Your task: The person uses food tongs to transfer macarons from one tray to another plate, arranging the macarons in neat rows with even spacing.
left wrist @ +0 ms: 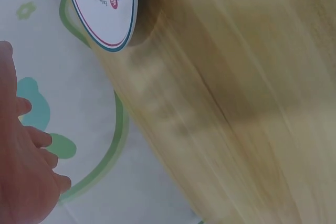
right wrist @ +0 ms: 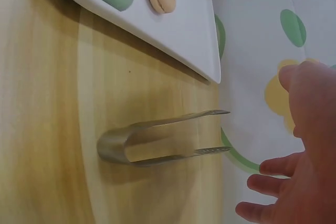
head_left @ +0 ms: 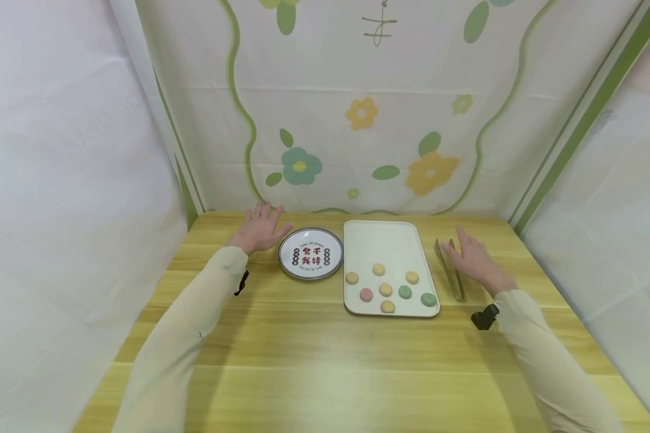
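My left hand (head_left: pixel 259 230) hovers over the table just left of a round white plate (head_left: pixel 311 272) with a dark rim and red lettering, its fingers spread and nothing in them. On the other side, my right hand (head_left: pixel 478 263) hangs with extended fingers beside metal tongs (head_left: pixel 450 270); it holds nothing. In the right wrist view the tongs (right wrist: pixel 157 137) lie on the table with their arms apart, tips toward the back. Between plate and tongs is a white tray (head_left: pixel 381 237) with several macarons: yellow ones (head_left: pixel 386 290), a pink one (head_left: pixel 366 294) and two green ones (head_left: pixel 428 299).
The wooden table (head_left: pixel 303 361) reaches back to a white cloth (head_left: pixel 325 120) printed with flowers. Similar white cloth hangs at the left and right sides. In the left wrist view, the plate (left wrist: pixel 118 24) lies near the table's back edge.
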`<control>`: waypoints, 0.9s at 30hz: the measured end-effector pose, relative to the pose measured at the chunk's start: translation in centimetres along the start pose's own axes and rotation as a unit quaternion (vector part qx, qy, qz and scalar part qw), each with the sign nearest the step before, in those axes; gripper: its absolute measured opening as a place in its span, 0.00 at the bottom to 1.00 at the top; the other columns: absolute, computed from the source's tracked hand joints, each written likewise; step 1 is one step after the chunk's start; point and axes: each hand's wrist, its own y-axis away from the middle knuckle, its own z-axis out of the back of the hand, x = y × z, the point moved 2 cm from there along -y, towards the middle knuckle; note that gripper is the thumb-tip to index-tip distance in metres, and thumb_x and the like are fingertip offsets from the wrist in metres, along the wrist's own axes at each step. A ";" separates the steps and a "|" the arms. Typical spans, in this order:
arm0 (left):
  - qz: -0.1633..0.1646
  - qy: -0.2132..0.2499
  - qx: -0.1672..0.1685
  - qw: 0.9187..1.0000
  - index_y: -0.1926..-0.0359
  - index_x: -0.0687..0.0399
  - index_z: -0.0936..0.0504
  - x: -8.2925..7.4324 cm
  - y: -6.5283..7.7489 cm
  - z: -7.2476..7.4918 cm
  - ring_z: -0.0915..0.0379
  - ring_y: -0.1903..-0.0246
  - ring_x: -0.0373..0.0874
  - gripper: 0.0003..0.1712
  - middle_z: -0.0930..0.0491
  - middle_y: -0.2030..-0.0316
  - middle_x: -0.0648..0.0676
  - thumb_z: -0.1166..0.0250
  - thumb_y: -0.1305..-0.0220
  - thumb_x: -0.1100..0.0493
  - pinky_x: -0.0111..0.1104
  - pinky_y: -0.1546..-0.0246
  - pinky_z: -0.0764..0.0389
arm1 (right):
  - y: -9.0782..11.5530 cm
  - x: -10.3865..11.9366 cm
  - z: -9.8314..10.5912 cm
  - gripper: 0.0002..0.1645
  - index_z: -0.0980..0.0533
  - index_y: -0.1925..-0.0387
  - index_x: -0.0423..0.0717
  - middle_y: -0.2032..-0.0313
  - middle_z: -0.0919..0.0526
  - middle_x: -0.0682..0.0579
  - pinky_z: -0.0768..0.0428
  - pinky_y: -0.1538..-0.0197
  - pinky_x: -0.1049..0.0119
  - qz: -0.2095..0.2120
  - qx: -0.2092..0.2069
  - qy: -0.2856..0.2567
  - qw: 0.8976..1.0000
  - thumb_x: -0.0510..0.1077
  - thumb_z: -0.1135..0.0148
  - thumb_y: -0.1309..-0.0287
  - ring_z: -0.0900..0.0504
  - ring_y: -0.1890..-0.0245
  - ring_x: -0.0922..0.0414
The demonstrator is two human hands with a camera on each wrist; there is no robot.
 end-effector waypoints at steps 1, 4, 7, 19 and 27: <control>0.000 -0.002 -0.001 1.000 0.22 0.54 0.57 0.0 0.1 -0.1 0.70 0.24 0.69 0.45 0.65 0.24 0.70 0.68 0.27 0.31 0.62 0.27 0.66 | 0.1 -0.1 -0.1 0.51 0.72 0.25 0.37 0.30 0.54 0.19 0.53 0.32 0.26 -0.006 0.003 -0.001 1.000 0.64 0.64 0.26 0.52 0.32 0.21; -0.004 0.001 -0.007 1.000 0.22 0.55 0.56 -0.2 0.2 -0.3 0.70 0.24 0.68 0.44 0.65 0.24 0.71 0.66 0.26 0.32 0.61 0.26 0.65 | 0.4 -0.3 -0.4 0.54 0.74 0.25 0.38 0.30 0.54 0.18 0.52 0.32 0.26 -0.030 0.013 -0.001 0.999 0.69 0.67 0.28 0.52 0.32 0.21; -0.008 0.006 -0.010 1.000 0.22 0.56 0.55 -0.3 0.3 -0.7 0.71 0.24 0.68 0.44 0.65 0.24 0.71 0.64 0.26 0.33 0.60 0.26 0.66 | 0.8 -0.5 -0.7 0.56 0.73 0.25 0.35 0.32 0.52 0.16 0.49 0.33 0.26 -0.048 0.019 0.002 0.999 0.71 0.70 0.30 0.49 0.34 0.20; -0.014 0.008 -0.004 1.000 0.22 0.58 0.59 -0.3 0.7 -2.4 0.73 0.24 0.67 0.45 0.66 0.24 0.72 0.62 0.26 0.34 0.60 0.25 0.60 | 2.0 -0.7 -1.9 0.55 0.67 0.27 0.27 0.36 0.48 0.12 0.41 0.35 0.28 -0.080 -0.002 -0.003 0.997 0.68 0.67 0.28 0.44 0.38 0.19; -0.019 0.008 0.004 1.000 0.22 0.59 0.59 -0.4 1.1 -4.1 0.72 0.24 0.66 0.46 0.67 0.24 0.71 0.63 0.26 0.33 0.57 0.24 0.61 | 2.8 -1.4 -2.7 0.54 0.57 0.29 0.21 0.39 0.43 0.12 0.36 0.38 0.28 -0.089 -0.002 -0.008 0.996 0.68 0.69 0.28 0.39 0.40 0.20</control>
